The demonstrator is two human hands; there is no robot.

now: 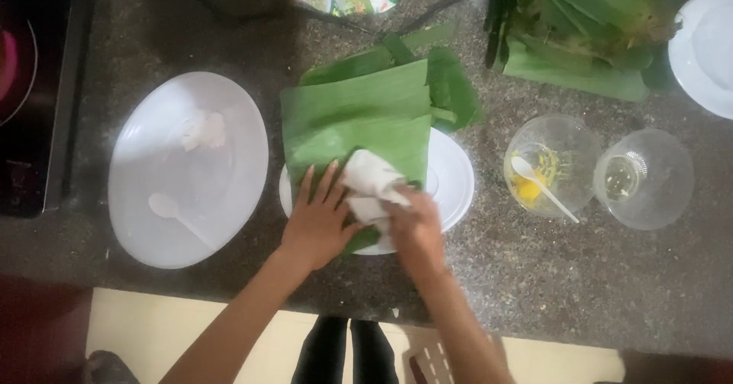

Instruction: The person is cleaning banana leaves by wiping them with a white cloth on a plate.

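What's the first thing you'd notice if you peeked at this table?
The big green banana leaf in the middle, lying over a white plate. The left hand presses flat on it while the right hand rubs it with a crumpled white cloth. Left of them sits a large white oval platter with a spoon.

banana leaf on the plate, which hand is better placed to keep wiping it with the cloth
Right, probably. The right hand already has the white cloth in its grip on the banana leaf. The left hand lies flat on the leaf beside it, pinning it over the white plate.
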